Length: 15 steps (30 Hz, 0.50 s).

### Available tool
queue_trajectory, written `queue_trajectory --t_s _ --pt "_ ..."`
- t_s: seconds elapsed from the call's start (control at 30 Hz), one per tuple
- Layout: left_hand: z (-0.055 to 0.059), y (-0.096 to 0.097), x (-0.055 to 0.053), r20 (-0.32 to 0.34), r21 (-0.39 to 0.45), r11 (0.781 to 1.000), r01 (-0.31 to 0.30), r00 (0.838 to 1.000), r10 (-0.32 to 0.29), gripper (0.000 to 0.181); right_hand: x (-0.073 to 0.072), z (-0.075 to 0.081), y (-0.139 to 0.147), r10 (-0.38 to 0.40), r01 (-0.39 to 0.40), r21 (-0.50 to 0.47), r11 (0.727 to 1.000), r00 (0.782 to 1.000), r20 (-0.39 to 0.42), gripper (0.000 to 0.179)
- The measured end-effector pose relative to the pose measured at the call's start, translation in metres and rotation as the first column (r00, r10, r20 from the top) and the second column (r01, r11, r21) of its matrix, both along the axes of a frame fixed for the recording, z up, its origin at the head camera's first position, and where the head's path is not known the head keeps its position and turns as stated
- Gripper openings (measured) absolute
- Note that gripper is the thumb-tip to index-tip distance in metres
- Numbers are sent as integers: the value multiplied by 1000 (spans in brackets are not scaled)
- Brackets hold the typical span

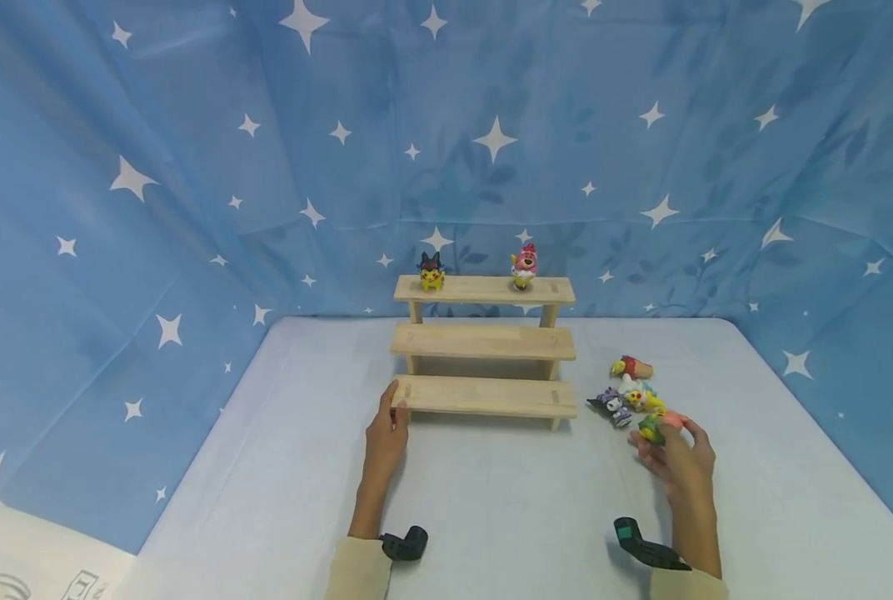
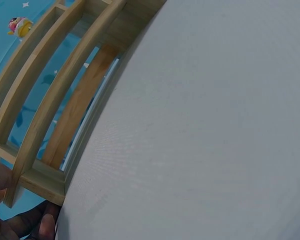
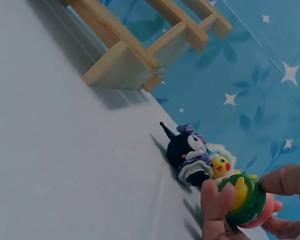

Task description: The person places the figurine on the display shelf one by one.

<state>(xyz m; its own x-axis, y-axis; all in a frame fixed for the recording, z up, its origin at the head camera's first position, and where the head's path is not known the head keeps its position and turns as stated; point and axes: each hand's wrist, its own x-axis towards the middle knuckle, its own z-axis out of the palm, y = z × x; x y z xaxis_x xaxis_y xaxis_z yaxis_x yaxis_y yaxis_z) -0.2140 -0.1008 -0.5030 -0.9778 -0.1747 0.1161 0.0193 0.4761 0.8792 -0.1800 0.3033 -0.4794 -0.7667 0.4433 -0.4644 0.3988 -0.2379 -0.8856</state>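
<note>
A three-step wooden display stand (image 1: 484, 395) rises on the white table. My left hand (image 1: 387, 429) grips the left end of its lowest step; the left wrist view shows the fingers (image 2: 27, 220) around that corner. To the right, my right hand (image 1: 682, 458) pinches a green, yellow and pink toy figurine (image 3: 247, 202) between thumb and fingers. Just beyond that hand lie a black-and-purple figurine (image 1: 613, 406), a yellow Pikachu figurine (image 1: 645, 401) and a red-and-tan figurine (image 1: 634, 367). A whitish figurine beside the Pikachu is partly hidden.
On the top step stand a Pikachu figurine with a dark hat (image 1: 431, 273) at left and a pink bear figurine (image 1: 524, 268) at right. Behind the table (image 1: 506, 508) hangs a blue curtain with white stars (image 1: 386, 167), which also runs along both sides.
</note>
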Motion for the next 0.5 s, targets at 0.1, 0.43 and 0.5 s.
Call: queue_trajectory --t_s 0.1,0.43,0.5 --pt "0 0 0 -1 -2 1000 0 1000 0 46 1 1 1 -12 12 -40 999 1000 -1 77" --pt "-1 0 0 -6 -1 1000 0 1000 0 46 1 4 -3 1 -1 -35 999 1000 -5 85" --pt "-1 0 0 -7 -7 1000 0 1000 -1 46 1 4 -4 -2 2 -30 1000 1000 0 87"
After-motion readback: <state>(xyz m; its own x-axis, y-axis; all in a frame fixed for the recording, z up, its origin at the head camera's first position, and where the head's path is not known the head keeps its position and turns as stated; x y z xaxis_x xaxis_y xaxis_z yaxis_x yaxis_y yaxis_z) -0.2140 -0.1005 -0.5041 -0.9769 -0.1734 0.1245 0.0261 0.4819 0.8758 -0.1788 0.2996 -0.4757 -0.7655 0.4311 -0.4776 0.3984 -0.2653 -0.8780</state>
